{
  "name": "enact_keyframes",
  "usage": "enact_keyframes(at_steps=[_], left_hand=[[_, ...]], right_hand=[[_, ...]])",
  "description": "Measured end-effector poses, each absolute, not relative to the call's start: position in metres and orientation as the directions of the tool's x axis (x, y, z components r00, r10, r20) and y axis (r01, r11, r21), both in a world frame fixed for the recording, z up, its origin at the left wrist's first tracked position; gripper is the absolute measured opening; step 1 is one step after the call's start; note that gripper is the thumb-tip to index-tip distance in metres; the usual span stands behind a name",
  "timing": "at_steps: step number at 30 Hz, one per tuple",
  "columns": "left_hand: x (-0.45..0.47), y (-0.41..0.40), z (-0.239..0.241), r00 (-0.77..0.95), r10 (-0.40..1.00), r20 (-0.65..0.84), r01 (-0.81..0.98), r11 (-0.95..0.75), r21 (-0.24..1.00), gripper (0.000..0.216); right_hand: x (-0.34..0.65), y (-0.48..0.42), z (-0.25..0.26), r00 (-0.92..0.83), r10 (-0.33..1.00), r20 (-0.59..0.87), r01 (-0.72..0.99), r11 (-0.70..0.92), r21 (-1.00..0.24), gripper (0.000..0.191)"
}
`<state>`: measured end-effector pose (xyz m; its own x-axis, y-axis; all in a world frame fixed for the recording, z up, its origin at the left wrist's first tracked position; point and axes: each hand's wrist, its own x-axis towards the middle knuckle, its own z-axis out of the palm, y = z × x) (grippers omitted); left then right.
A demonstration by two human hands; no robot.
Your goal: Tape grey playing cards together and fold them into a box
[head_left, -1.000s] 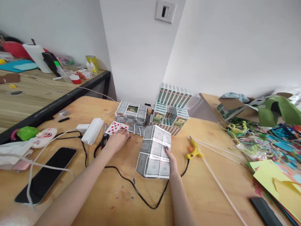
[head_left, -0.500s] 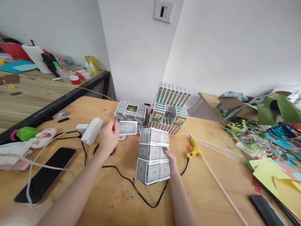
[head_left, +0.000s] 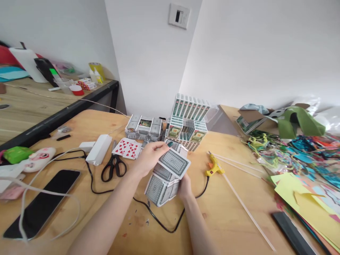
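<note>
Between thumb and fingers, my left hand (head_left: 150,157) pinches a playing card (head_left: 175,162), its grey patterned back facing up. That card lies over a block covered in playing cards (head_left: 156,189), and whether the two touch I cannot tell. Gripping the block from its right side is my right hand (head_left: 184,187), its fingers mostly hidden behind it. Loose red heart cards (head_left: 127,148) lie face up left of my left hand, beside black-handled scissors (head_left: 114,166). Behind stand another card-covered piece (head_left: 145,127) and a stacked structure of card boxes (head_left: 190,118).
A yellow glue gun (head_left: 214,165) rests on the right with clear glue sticks (head_left: 249,216) near it. Its black cable (head_left: 159,219) loops in front of me. A phone (head_left: 44,203) and white cables lie left. Coloured paper (head_left: 300,198) and craft scraps cover the right side.
My left hand has carried the card rightward over the block. The block has tilted in my right hand. The heart cards and scissors now show more fully.
</note>
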<state>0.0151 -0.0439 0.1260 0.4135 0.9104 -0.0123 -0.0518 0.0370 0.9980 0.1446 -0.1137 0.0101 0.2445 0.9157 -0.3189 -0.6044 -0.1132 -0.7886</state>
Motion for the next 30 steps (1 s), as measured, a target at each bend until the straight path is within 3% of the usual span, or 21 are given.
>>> enact_keyframes(at_steps=[3, 6, 9, 12, 15, 18, 24, 30], left_hand=[[0.016, -0.045, 0.13, 0.421, 0.906, 0.043, 0.016, -0.054, 0.998, 0.032], [0.011, -0.045, 0.135, 0.314, 0.938, 0.147, 0.13, -0.196, 0.972, 0.035], [0.004, -0.046, 0.14, 0.235, 0.933, 0.273, 0.266, -0.332, 0.905, 0.039], [-0.002, -0.048, 0.144, 0.241, 0.92, 0.31, 0.355, -0.381, 0.854, 0.037], [-0.007, -0.048, 0.147, 0.24, 0.928, 0.285, 0.366, -0.358, 0.859, 0.03], [-0.013, -0.046, 0.146, 0.266, 0.938, 0.222, 0.275, -0.294, 0.915, 0.037], [-0.015, -0.039, 0.141, 0.509, 0.86, -0.042, 0.018, 0.038, 0.999, 0.051], [-0.009, -0.037, 0.137, 0.513, 0.857, -0.052, -0.073, 0.104, 0.992, 0.059]], right_hand=[[0.147, -0.112, 0.015, 0.268, 0.937, -0.221, -0.419, -0.094, -0.903, 0.036], [0.151, -0.112, 0.035, 0.374, 0.923, -0.091, -0.205, -0.014, -0.979, 0.038], [0.149, -0.111, 0.066, 0.404, 0.914, 0.042, -0.169, 0.12, -0.978, 0.043], [0.141, -0.107, 0.094, 0.292, 0.951, 0.098, -0.12, 0.139, -0.983, 0.035], [0.136, -0.097, 0.108, 0.306, 0.949, 0.078, -0.076, 0.106, -0.991, 0.029], [0.141, -0.088, 0.111, 0.349, 0.937, -0.014, -0.137, 0.036, -0.99, 0.031], [0.153, -0.085, 0.111, 0.391, 0.918, -0.07, -0.224, 0.021, -0.974, 0.039], [0.153, -0.085, 0.109, 0.406, 0.907, -0.108, -0.32, 0.03, -0.947, 0.043]])
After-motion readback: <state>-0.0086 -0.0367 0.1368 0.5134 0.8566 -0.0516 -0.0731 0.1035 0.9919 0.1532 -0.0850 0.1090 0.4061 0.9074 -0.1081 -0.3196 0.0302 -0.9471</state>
